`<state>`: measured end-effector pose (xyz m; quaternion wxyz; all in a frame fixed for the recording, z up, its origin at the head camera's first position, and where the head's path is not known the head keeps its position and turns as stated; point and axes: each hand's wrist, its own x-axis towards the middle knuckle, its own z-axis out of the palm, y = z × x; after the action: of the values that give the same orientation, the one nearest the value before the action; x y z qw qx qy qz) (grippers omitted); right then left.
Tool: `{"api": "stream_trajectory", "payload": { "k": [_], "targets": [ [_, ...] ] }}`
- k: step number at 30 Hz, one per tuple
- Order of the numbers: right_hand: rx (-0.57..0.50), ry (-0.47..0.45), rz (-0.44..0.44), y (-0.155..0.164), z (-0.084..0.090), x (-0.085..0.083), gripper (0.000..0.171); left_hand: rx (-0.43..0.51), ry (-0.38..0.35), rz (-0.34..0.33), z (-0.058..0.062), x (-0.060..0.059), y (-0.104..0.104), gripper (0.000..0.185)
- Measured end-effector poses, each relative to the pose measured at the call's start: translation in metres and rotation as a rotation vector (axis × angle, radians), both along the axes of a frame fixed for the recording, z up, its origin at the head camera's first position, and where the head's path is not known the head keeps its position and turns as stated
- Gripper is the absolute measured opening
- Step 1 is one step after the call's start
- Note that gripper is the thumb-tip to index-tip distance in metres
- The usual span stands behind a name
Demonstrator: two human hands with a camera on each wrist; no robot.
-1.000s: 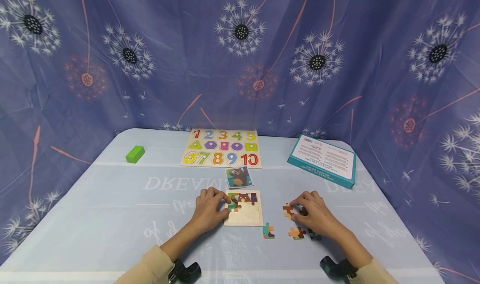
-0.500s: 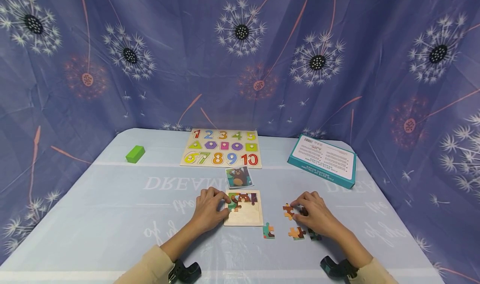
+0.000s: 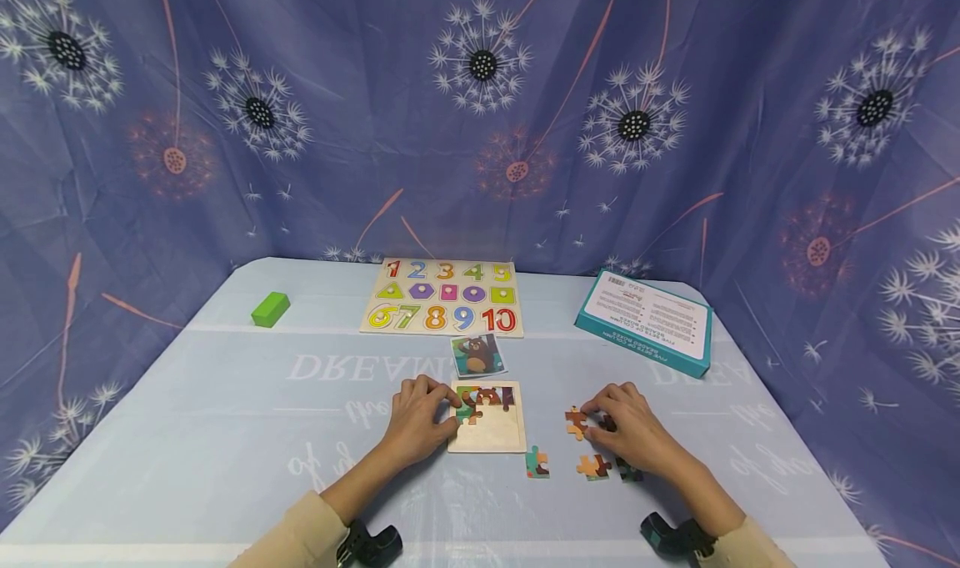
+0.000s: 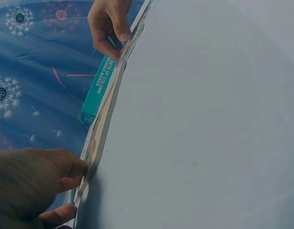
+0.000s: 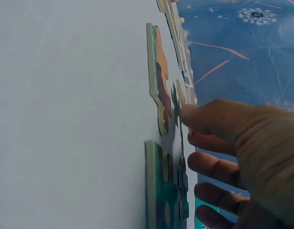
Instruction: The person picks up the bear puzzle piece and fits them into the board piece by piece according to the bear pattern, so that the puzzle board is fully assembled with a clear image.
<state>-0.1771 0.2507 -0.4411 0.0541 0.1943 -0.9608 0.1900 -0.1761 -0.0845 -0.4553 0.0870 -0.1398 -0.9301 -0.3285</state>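
Nothing has visibly shifted since a second ago.

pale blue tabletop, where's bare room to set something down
Bare: left, between the green rectangular block and left hand; between the wooden number board and teal rectangular box. Crowded: right of the square wooden tray, with colourful jigsaw pieces beside and under the right hand.

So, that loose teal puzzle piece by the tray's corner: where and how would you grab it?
Probably pinch the teal piece by the sides of its near end, the right hand coming from above and right. It lies flat and thin, and its far end sits close to the tray.
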Motion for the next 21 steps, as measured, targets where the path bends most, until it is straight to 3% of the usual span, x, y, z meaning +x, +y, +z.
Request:
{"api": "stream_trajectory", "payload": {
  "k": [21],
  "targets": [
    [-0.043, 0.016, 0.021, -0.052, 0.013, -0.011, 0.026, 0.008, 0.01, 0.001, -0.001, 0.0, 0.0, 0.013]
  ]
}}
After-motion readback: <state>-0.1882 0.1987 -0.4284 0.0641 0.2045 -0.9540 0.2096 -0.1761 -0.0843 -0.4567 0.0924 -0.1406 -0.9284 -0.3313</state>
